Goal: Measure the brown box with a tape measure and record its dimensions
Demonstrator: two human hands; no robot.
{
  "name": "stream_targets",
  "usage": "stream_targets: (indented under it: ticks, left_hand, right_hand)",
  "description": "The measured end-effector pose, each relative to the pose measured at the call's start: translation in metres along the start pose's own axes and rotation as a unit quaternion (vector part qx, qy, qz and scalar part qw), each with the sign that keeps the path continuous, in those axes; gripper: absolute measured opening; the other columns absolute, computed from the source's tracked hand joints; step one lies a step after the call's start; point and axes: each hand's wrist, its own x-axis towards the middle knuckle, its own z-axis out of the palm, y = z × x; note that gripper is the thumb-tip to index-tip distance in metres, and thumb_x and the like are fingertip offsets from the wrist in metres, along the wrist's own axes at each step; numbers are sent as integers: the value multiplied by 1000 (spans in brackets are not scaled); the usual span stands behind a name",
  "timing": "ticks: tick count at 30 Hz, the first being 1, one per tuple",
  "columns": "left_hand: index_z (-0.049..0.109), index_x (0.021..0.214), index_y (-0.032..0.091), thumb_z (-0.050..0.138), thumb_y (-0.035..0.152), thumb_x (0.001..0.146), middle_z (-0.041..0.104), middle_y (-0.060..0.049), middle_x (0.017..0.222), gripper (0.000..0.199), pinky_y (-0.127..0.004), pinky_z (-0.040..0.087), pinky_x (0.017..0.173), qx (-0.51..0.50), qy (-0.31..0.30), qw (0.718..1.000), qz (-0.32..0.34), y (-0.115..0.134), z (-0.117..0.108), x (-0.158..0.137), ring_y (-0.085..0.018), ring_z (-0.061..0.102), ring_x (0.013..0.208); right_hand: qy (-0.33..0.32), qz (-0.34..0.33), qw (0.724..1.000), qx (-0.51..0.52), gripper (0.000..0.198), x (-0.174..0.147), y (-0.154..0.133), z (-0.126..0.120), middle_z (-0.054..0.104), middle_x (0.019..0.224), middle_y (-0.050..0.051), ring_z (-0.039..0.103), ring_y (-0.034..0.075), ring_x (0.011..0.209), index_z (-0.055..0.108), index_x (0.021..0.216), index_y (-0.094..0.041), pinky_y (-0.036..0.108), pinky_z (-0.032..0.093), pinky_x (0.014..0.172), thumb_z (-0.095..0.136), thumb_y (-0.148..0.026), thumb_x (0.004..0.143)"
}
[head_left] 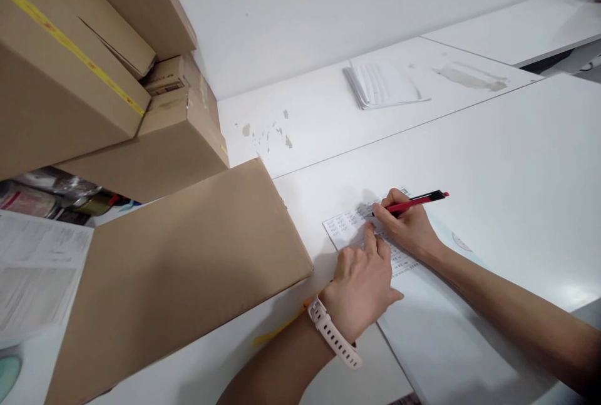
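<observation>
My right hand (413, 230) is closed around a red and black pen (417, 203), its tip down at a white paper slip (345, 222). Small handwritten marks fill the slip's left end, and printed lines run along its lower part. Resting on the slip, my left hand (359, 286) has its index finger stretched out near the pen tip and its thumb apart. Nothing shows in that hand. A pale wristband (335, 337) is on the left wrist. Beneath the slip and right forearm lies a large pale sheet or folder (432, 323).
A brown cardboard box (188, 267) stands just left of my left hand. More cardboard boxes (94, 48) are stacked behind it. A bundle of papers (385, 82) lies at the back of the white table (498, 154). Printed sheets (40, 273) lie at far left.
</observation>
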Motion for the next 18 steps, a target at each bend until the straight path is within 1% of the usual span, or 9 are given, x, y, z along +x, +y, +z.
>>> stream_targets:
  ticks: [3, 7, 9, 11, 13, 15, 16, 17, 18]
  left_hand:
    - [44, 147, 1, 72, 58, 85, 28, -27, 163, 88, -38, 61, 82, 1, -6, 1000, -2, 0, -2, -1, -27, 73, 94]
    - [44, 146, 2, 71, 57, 86, 27, -26, 164, 86, -38, 60, 84, -12, -25, 1000, -1, 0, -6, -1, -28, 73, 95]
    - [43, 147, 1, 71, 56, 86, 27, -27, 164, 87, -39, 60, 84, -11, -29, 1000, 0, -1, -6, -1, -28, 72, 95]
    - [40, 148, 0, 70, 56, 87, 26, -27, 164, 88, -39, 60, 84, -6, -27, 1000, 0, -2, -5, 0, -28, 72, 97]
    - [38, 150, 0, 70, 56, 87, 24, -27, 165, 90, -39, 60, 86, -2, -25, 1000, -1, -1, -4, -1, -29, 71, 100]
    - [39, 148, 0, 70, 56, 87, 28, -27, 164, 89, -39, 59, 86, 9, -18, 1000, -2, 2, -4, -3, -29, 70, 103]
    - [43, 145, 0, 71, 55, 87, 32, -27, 162, 85, -38, 59, 85, 18, -6, 1000, 0, 4, -5, -6, -28, 70, 103]
    - [48, 140, 1, 71, 55, 87, 41, -26, 157, 79, -37, 59, 83, 28, 13, 1000, 3, 7, -8, -11, -28, 69, 103]
    - [54, 133, 4, 71, 54, 87, 52, -23, 148, 70, -36, 59, 80, 36, 38, 999, 7, 9, -11, -17, -27, 68, 101]
  right_hand:
    - [3, -1, 1000, 6, 30, 0, 0, -1, 41, 60, -5, 37, 13, 59, 43, 65, -24, 29, 31, 55, 64, -28, 86]
    - [6, -4, 1000, 6, 32, -1, 0, 0, 39, 60, -5, 36, 13, 58, 43, 65, -24, 29, 31, 55, 65, -30, 87]
    - [24, -11, 1000, -1, 32, -1, 1, 0, 40, 60, -5, 37, 13, 58, 43, 67, -24, 29, 32, 55, 64, -32, 89]
    - [59, -32, 998, -13, 28, 0, 2, -1, 45, 63, -5, 40, 13, 58, 46, 72, -24, 29, 34, 55, 64, -36, 90]
    - [81, -78, 993, -43, 18, 1, 3, -5, 54, 73, -2, 47, 15, 62, 54, 84, -25, 30, 40, 58, 63, -39, 92]
    - [55, -153, 982, -96, 11, 4, 5, -11, 62, 90, 3, 57, 17, 73, 61, 101, -26, 33, 46, 65, 59, -35, 94]
    - [29, -193, 972, -131, 15, 6, 6, -15, 63, 98, 5, 60, 19, 81, 63, 107, -27, 35, 49, 70, 56, -30, 95]
    - [-1, -227, 960, -166, 21, 9, 9, -18, 64, 104, 6, 62, 22, 89, 65, 112, -28, 36, 51, 75, 53, -25, 95]
    - [-31, -253, 947, -195, 27, 11, 11, -21, 64, 108, 7, 62, 23, 95, 66, 113, -29, 38, 51, 78, 51, -20, 93]
